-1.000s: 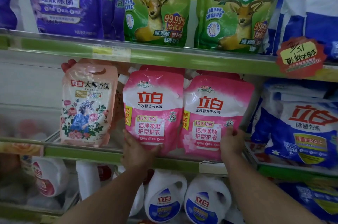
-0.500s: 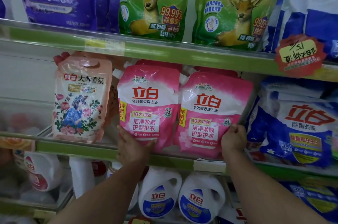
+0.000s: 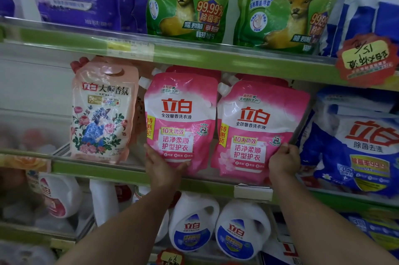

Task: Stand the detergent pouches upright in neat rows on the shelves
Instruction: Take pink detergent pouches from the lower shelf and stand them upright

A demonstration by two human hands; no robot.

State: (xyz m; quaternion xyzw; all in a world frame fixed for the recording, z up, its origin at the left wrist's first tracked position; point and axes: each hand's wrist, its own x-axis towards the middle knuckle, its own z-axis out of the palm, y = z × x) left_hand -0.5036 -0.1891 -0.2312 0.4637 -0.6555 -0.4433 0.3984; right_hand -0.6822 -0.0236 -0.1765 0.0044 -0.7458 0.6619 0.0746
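- 2 pink detergent pouches stand side by side at the front of the middle shelf (image 3: 129, 170), their edges almost touching; more pink pouches show behind them.
- The left pink pouch (image 3: 180, 122) is upright, with a white corner spout at its upper left, a white band bearing red characters and a yellow strip down its left edge.
- The right pink pouch (image 3: 257, 133) has the same print and leans slightly to the right.
- The left hand (image 3: 160, 170) cups the lower left corner of the left pink pouch, thumb across its front.
- The right hand (image 3: 282, 162) pinches the lower right edge of the right pink pouch, fingers curled over it.
- A peach floral pouch (image 3: 101, 113) stands just left of them, upright.
- 2 green deer-print pouches (image 3: 185, 1) stand on the shelf above.
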